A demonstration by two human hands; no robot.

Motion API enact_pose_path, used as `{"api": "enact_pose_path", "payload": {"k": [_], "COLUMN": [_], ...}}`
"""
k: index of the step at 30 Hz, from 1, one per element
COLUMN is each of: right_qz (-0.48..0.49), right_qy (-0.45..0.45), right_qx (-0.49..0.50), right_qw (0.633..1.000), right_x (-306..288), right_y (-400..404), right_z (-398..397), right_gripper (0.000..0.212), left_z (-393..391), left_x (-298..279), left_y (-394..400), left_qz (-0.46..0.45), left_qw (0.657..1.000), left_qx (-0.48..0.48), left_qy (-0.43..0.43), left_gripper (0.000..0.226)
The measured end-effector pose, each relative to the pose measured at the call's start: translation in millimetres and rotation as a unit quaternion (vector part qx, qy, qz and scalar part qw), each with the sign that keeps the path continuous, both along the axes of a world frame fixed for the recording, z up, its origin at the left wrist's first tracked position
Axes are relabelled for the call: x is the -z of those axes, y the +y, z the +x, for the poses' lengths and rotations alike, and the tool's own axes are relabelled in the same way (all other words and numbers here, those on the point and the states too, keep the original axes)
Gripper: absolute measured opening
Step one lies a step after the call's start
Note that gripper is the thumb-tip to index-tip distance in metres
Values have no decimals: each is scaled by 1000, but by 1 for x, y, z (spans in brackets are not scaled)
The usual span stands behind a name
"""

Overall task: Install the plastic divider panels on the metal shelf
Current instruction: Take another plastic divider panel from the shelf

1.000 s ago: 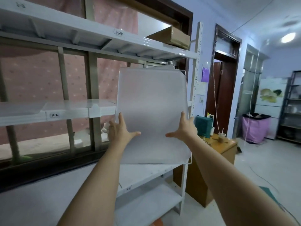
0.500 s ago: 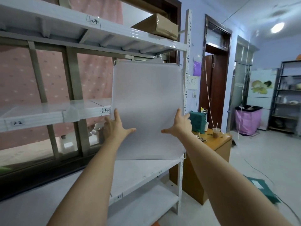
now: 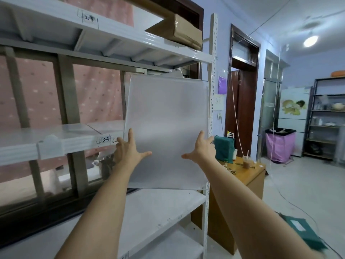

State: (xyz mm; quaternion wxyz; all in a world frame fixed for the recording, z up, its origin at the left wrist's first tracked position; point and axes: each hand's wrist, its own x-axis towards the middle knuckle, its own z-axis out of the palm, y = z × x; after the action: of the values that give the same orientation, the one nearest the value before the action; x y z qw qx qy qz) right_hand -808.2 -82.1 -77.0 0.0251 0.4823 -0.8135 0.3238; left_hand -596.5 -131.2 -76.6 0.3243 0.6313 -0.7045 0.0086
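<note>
A translucent white plastic divider panel (image 3: 166, 113) stands upright in front of the right bay of the white metal shelf (image 3: 130, 40). My left hand (image 3: 128, 150) grips its left edge and my right hand (image 3: 202, 148) grips its right edge, thumbs on the front face. The panel's bottom edge is just above the lower shelf board (image 3: 158, 206). Its right edge lies close to the perforated upright post (image 3: 211, 90). The panel hides the middle shelf board behind it in this bay. Frosted panels (image 3: 56, 133) lie flat on the middle shelf to the left.
A cardboard box (image 3: 179, 32) lies on the top shelf. Right of the shelf stands a wooden cabinet (image 3: 248, 176) with a drink cup (image 3: 246, 161) and a green bag (image 3: 223, 148). A green folder (image 3: 302, 232) lies on the floor. A dark doorway (image 3: 242, 101) is behind.
My view has shifted right along the shelf, and the shelf labels have slid left. Both hands keep hold of the panel, which now sits closer to the right post.
</note>
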Motion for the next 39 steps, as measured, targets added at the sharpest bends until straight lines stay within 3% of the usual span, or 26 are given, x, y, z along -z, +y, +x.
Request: {"api": "enact_pose_path", "payload": {"k": [13,20,24,32,35,39], "right_qz": [-45,-52,-57,-48,-88,-103], "right_qy": [25,60,67,14,107,293], "right_qx": [-125,-228,-282,-370,-397,-479], "right_qw": [991,970,955,928,907,821], "right_x": [-23,-46,-49,-39,-33,-21], "right_y": [-90,-130,-144,-147,-139,-122], "right_z": [-47,-76,-72,-47,-33,-10], "right_gripper": [110,99,104,115,115,123], "left_z": [-38,-62,-62,-54,-54,-65], "left_x": [-6,-24,-27,-50,-56,-66], "left_y": [-56,-49,-36,-13,-12,-14], "left_qz": [-34,-101,-161,-189,-206,-202], "left_qw": [993,973,951,934,930,935], "left_qx": [-92,-161,-196,-228,-220,-214], "left_qy": [65,128,176,200,210,197], "left_gripper": [115,103,95,93,92,96]}}
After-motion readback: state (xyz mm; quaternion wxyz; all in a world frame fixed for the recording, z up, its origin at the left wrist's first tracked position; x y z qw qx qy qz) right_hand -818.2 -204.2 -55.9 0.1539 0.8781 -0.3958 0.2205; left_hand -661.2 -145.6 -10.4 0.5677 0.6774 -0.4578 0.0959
